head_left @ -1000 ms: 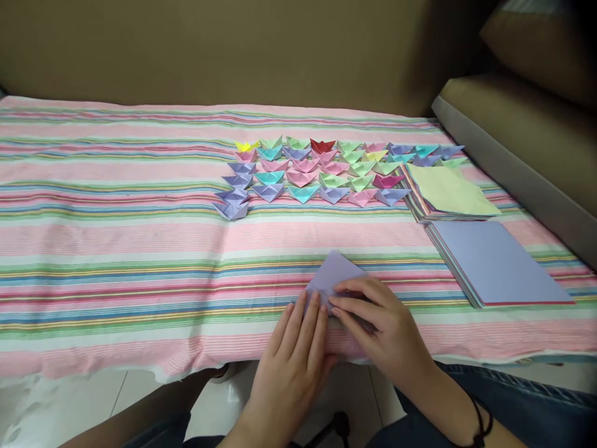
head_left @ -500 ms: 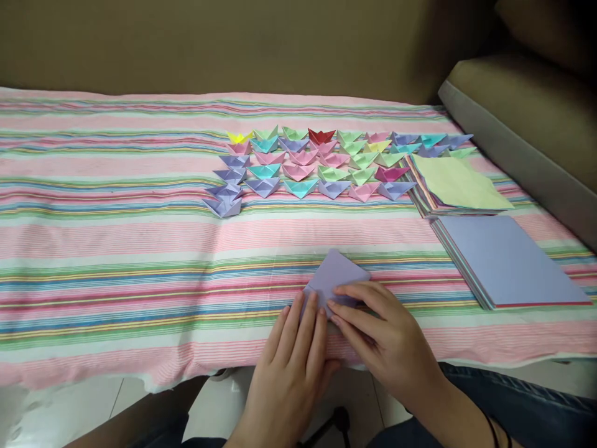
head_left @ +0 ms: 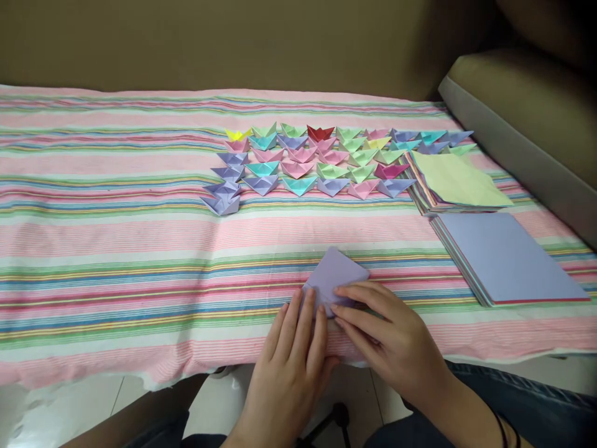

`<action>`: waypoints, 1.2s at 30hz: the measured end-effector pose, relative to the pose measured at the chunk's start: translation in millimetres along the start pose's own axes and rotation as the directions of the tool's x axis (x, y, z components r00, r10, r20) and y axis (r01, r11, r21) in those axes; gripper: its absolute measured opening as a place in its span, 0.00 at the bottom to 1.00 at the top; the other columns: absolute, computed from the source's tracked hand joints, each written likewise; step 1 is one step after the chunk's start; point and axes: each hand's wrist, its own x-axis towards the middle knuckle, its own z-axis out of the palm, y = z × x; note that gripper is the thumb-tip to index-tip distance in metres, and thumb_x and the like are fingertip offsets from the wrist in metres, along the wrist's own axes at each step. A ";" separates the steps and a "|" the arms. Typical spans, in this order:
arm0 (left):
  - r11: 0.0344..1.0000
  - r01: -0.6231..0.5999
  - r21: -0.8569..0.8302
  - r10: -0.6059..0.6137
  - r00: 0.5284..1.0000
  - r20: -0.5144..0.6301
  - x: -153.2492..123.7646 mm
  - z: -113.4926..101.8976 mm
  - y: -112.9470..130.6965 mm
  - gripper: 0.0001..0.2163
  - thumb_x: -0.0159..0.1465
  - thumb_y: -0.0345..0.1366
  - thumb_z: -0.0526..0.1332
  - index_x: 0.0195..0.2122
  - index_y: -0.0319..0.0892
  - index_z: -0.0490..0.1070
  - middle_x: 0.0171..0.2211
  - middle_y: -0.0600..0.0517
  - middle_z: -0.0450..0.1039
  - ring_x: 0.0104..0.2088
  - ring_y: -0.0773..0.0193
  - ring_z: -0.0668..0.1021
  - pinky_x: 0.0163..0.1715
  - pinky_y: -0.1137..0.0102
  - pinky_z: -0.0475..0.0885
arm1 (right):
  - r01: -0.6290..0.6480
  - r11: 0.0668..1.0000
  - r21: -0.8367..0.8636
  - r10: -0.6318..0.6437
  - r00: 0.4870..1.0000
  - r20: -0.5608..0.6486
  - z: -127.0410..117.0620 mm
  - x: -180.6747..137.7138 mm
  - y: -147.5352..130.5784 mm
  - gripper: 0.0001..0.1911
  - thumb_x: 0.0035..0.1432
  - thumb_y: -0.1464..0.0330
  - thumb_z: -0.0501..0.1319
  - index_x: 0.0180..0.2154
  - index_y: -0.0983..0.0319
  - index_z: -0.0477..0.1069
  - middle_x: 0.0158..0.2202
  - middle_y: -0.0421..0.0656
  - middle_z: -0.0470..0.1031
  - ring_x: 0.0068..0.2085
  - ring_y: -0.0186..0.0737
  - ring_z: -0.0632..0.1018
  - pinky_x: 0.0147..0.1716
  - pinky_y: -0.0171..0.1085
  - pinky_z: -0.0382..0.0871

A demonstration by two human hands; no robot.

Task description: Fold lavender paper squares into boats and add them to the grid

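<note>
Lilac paper, folded, lies on the striped cloth under both hands. Left hand: fingers extended, flat upon its near-left part. Right hand: fingertips gathered at its near edge; whether pinching, indeterminable. Crisp creasing calls for aligned edges, even pressure.

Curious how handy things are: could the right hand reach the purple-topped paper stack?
Probably yes: only striped cloth lies between the right hand and that stack, though the hand touches folded paper.
</note>
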 end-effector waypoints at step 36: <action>1.000 -0.007 0.002 0.007 1.000 0.017 2.1 -0.7 2.4 0.22 0.62 0.40 0.56 0.57 0.39 0.63 0.57 0.35 0.63 0.58 0.45 0.65 0.52 0.56 0.65 | 0.137 0.983 -0.122 -0.118 0.981 0.157 -12.9 -17.9 14.7 0.15 0.56 0.76 0.58 0.46 0.62 0.72 0.44 0.49 0.74 0.46 0.47 0.72 0.45 0.49 0.71</action>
